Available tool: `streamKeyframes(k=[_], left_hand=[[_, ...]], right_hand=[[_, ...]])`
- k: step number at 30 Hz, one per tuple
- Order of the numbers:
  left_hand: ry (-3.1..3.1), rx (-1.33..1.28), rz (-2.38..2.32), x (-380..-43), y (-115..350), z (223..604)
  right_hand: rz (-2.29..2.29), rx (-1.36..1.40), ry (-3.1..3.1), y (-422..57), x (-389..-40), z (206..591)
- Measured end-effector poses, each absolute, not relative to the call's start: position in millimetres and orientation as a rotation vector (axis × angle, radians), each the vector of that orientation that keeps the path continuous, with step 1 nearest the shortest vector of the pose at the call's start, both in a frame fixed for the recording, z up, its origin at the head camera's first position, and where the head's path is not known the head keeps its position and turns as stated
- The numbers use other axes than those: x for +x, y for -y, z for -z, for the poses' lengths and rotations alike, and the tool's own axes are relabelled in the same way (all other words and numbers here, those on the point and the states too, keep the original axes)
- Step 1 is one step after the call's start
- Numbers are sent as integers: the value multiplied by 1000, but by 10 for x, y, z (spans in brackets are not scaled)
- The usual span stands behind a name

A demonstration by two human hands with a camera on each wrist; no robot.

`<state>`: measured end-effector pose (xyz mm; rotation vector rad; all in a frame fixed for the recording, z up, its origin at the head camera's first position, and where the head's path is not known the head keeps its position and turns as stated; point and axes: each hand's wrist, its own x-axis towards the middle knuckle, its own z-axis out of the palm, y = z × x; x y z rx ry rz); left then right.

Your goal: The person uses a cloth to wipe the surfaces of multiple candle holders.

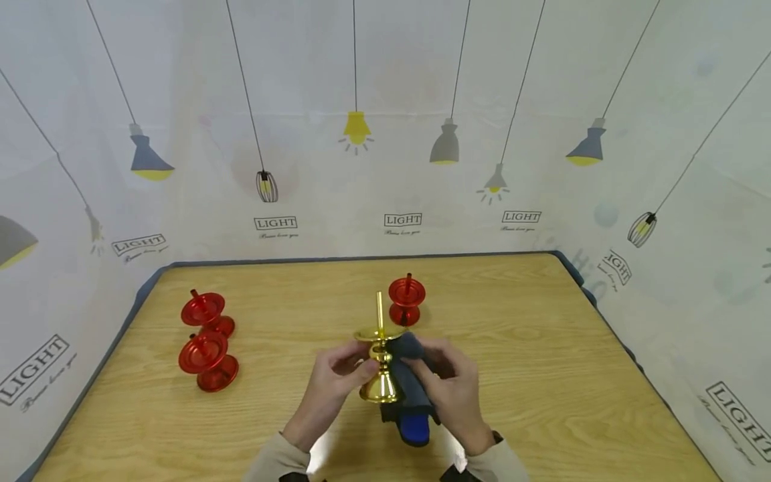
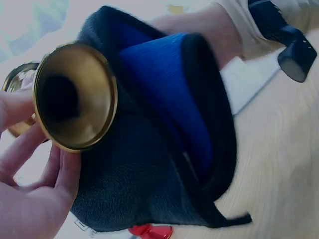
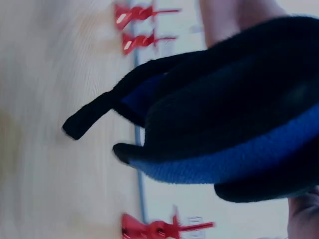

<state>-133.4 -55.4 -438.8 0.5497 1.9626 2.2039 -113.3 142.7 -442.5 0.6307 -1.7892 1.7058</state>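
My left hand [image 1: 330, 383] grips a shiny gold candlestick [image 1: 380, 389] by its stem, thumb in front. It stands nearly upright above the table, its dish and thin spike at the top. In the left wrist view its hollow flared base [image 2: 94, 99] faces the camera. My right hand [image 1: 456, 389] pinches a folded dark cloth [image 1: 411, 387] with a bright blue inner side, pressed against the candlestick's right side. The cloth's lower end hangs down, its blue face showing. In the right wrist view the cloth [image 3: 219, 114] hides most of the candlestick and fingers.
Two red candlesticks, a rear one [image 1: 203, 310] and a front one [image 1: 207, 361], stand close together on the left of the wooden table [image 1: 289, 294]. A third red candlestick [image 1: 407, 299] stands behind the hands. A white lamp-printed sheet [image 1: 319, 201] surrounds the table's back and sides.
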Motion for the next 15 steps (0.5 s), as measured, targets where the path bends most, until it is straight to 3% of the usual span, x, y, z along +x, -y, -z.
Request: streamKeyframes(k=[7, 15], left_hand=[[-1899, 404, -2263, -1330, 510, 4365], [-2114, 365, -2307, -1280, 399, 4298]], right_hand=[[-1855, 485, 1784, -1427, -1141, 4476], [-1398, 632, 1771, -1398, -1146, 4418]])
